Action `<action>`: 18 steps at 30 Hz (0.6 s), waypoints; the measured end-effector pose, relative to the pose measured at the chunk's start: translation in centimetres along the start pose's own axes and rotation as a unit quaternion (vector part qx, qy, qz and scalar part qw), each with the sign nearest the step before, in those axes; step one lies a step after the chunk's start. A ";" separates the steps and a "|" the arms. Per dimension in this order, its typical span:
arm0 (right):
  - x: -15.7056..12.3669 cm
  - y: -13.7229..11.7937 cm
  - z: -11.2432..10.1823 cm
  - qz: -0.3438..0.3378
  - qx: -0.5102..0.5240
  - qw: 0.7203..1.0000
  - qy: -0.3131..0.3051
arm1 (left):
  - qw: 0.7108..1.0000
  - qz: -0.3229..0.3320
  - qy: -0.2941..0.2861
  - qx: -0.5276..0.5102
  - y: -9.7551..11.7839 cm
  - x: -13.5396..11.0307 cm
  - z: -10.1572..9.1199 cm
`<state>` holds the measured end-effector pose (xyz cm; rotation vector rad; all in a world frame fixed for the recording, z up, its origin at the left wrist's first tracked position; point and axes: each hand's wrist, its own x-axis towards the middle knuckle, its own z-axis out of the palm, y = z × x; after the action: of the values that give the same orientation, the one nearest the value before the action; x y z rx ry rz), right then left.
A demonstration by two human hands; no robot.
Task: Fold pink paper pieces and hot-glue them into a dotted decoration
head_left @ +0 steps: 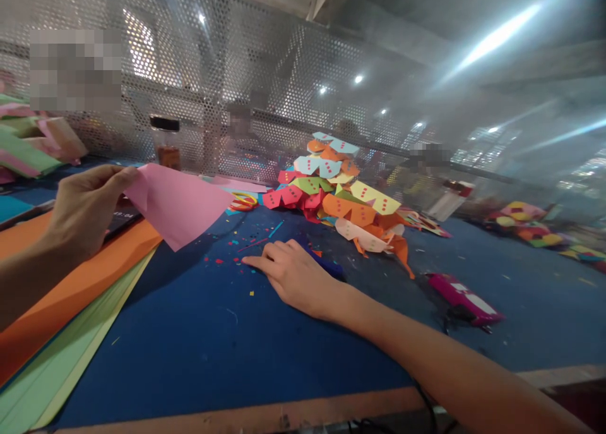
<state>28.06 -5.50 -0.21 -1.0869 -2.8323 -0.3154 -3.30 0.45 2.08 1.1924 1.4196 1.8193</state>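
Note:
My left hand (85,210) pinches a pink paper sheet (177,206) by its left edge and holds it up above the blue table (199,333). My right hand (293,273) rests on the blue surface with fingers curled, pointing left, over a dark blue object (326,265) that I cannot make out. Small paper scraps lie scattered around its fingertips. A pile of folded coloured paper pieces (341,194) with red dots stands just behind the right hand.
Stacked orange and green sheets (66,320) lie at the left. Scissors with yellow handles (243,201) sit behind the pink sheet. A magenta tool (461,298) lies at the right. A perforated metal screen (246,74) closes the back; people sit beyond it.

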 end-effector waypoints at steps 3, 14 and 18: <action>1.0 -0.3 0.0 -0.014 -0.019 1.000 -0.004 | 1.000 0.005 0.002 -0.001 0.1 -0.1 0.1; 4.0 -0.9 0.1 -0.046 -0.053 0.997 -0.032 | 1.000 0.023 -0.003 0.004 -0.1 0.2 0.1; 4.1 -0.9 0.3 -0.026 -0.045 0.999 -0.016 | 0.998 0.050 -0.010 0.021 -0.4 0.4 -0.2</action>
<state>24.42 -3.39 -0.01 -1.0461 -2.9038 -0.4389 -3.67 0.84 1.84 1.3207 1.4150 1.8465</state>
